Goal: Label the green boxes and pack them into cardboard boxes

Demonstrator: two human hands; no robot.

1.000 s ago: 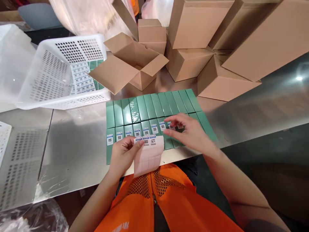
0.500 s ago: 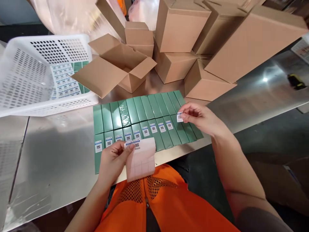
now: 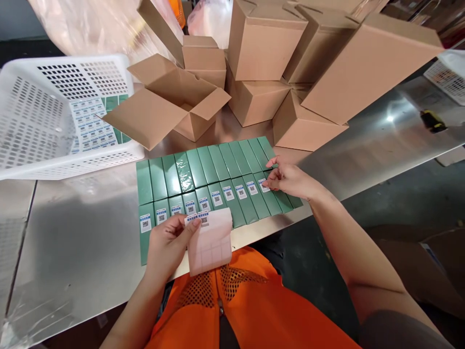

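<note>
Green boxes point(image 3: 197, 167) lie side by side in two rows on the metal table. Several in the near row carry a small QR-code sticker point(image 3: 228, 193). My left hand point(image 3: 170, 242) pinches a white sticker sheet point(image 3: 210, 242) between thumb and fingers, over the near row; a couple of stickers remain at its top edge. My right hand point(image 3: 286, 179) has thumb and a fingertip closed at the edge of another sticker point(image 3: 262, 185), which rests against a near-row box toward the right. Another finger of that hand points outward, raised.
A white perforated basket point(image 3: 69, 167) at left holds green boxes and sheets of stickers. An open carton point(image 3: 145, 116) stands behind the rows, with stacked cardboard boxes point(image 3: 267, 48) to its right. A black-and-yellow tool point(image 3: 433, 121) lies far right on the metal surface point(image 3: 363, 155).
My right hand has brought the sticker down and slightly left onto a near-row box, and one finger has lifted away. My left hand still holds the sheet in nearly the same place.
</note>
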